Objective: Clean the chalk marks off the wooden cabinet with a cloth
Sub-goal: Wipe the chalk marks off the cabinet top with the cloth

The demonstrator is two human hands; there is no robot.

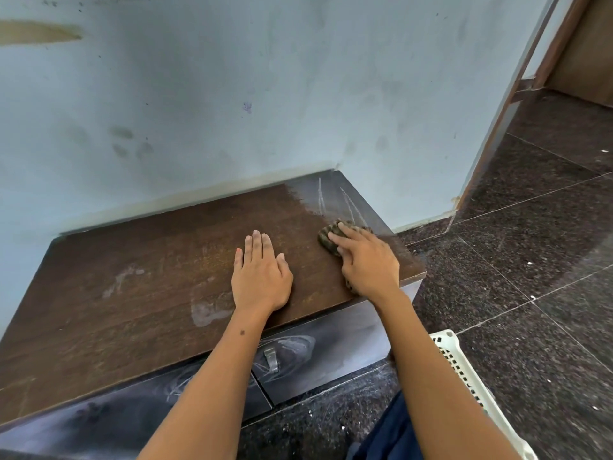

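You are in the wiping step: your right hand (368, 260) presses a dark patterned cloth (328, 235) onto the top of the wooden cabinet (149, 293), near its far right corner. The chalk marks (335, 200) still to clear are the thin white strokes just beyond the cloth, at about 12 o'clock from your fingers, inside a greyish dusty patch. By my judgement the next move calls for pushing the cloth forward over those strokes with steady pressure. Fainter smears lie at 9 o'clock of your left hand (260, 277), and more chalk shows on the drawer fronts (331, 356) below.

Your right fingers lie curled over the bunched cloth, apparently gripping it, though the palm hides the rest. Your left hand lies flat, fingers straight and together, bracing on the bare top and holding nothing.
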